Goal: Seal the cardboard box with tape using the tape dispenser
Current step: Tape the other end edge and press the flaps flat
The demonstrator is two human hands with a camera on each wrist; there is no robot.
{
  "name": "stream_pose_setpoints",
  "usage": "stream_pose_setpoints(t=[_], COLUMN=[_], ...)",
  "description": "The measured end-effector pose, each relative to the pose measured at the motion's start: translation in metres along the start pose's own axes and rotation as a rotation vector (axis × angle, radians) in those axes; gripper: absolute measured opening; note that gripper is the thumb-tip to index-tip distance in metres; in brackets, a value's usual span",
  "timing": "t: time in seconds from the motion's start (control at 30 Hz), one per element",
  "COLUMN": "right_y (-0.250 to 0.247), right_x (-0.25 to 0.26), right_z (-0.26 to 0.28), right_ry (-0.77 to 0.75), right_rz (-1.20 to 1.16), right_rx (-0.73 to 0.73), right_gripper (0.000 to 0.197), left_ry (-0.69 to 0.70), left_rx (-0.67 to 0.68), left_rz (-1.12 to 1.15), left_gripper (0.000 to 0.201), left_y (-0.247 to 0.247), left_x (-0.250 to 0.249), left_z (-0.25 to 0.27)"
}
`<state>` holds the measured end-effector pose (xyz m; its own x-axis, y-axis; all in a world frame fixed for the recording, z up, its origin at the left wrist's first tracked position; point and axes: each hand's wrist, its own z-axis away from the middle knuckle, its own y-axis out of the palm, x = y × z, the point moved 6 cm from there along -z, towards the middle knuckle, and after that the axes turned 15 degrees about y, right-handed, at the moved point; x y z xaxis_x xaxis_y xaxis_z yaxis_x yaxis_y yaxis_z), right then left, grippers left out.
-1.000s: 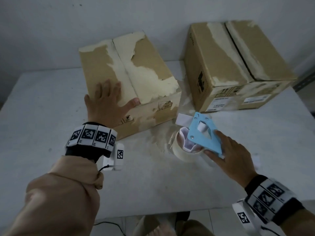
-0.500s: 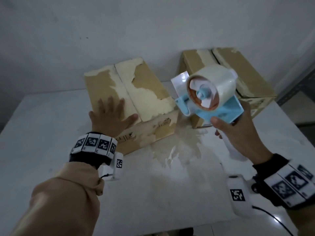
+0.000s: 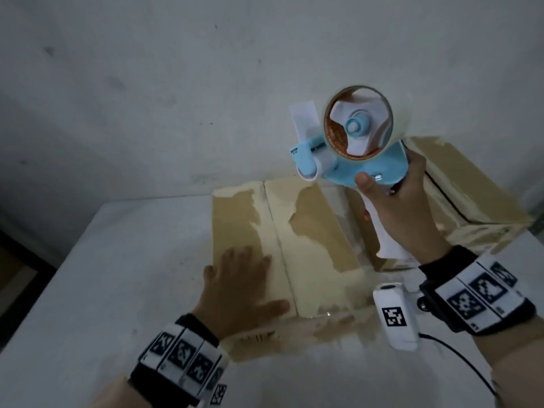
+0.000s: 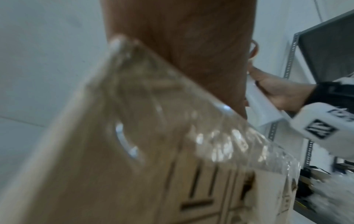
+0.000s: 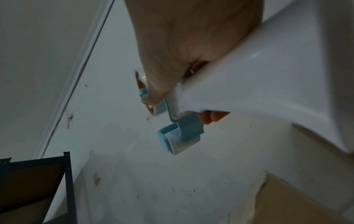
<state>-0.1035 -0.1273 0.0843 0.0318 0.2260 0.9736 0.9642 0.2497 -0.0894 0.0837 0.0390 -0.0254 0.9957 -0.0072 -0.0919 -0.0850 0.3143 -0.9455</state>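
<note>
A brown cardboard box [image 3: 318, 231] with torn pale patches lies on the white table [image 3: 117, 260], its two top flaps meeting along a centre seam. My left hand [image 3: 238, 287] rests flat on the left flap near the front edge, fingers straight. My right hand [image 3: 403, 201] grips the white handle of a blue tape dispenser [image 3: 353, 151] and holds it in the air above the box's far right. A roll of clear tape [image 3: 359, 125] sits on it, with a loose tape end sticking up at its left. In the right wrist view my fingers wrap the dispenser handle [image 5: 258, 72].
A second cardboard box [image 3: 471, 201] stands behind and right of the first, partly hidden by my right hand. The white wall [image 3: 176, 98] rises just behind the table. A dark metal shelf [image 5: 38, 181] stands off to the side.
My right hand lifted the dispenser off the table, turned it upright and raised it higher above the box. My left hand stayed flat on the left flap.
</note>
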Motion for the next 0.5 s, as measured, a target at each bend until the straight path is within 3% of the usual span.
stream_pose_setpoints(t=[0.13, 0.23, 0.43, 0.5], right_y=[0.019, 0.033, 0.045, 0.047], right_x=[0.013, 0.019, 0.018, 0.022], right_z=[-0.014, -0.017, -0.019, -0.017], right_ry=[-0.062, -0.087, -0.106, -0.129], right_rz=[-0.010, -0.012, -0.051, -0.043], right_rx=[0.067, 0.113, 0.178, 0.191], right_gripper=[0.058, 0.071, 0.075, 0.073], left_ry=[0.133, 0.156, 0.487, 0.468], left_rx=[0.044, 0.072, -0.294, -0.367], left_rz=[0.007, -0.049, -0.123, -0.079], left_gripper=[0.101, 0.072, 0.036, 0.048], left_y=[0.006, 0.005, -0.032, -0.059], left_x=[0.000, 0.005, 0.004, 0.010], left_z=[0.017, 0.035, 0.050, 0.041])
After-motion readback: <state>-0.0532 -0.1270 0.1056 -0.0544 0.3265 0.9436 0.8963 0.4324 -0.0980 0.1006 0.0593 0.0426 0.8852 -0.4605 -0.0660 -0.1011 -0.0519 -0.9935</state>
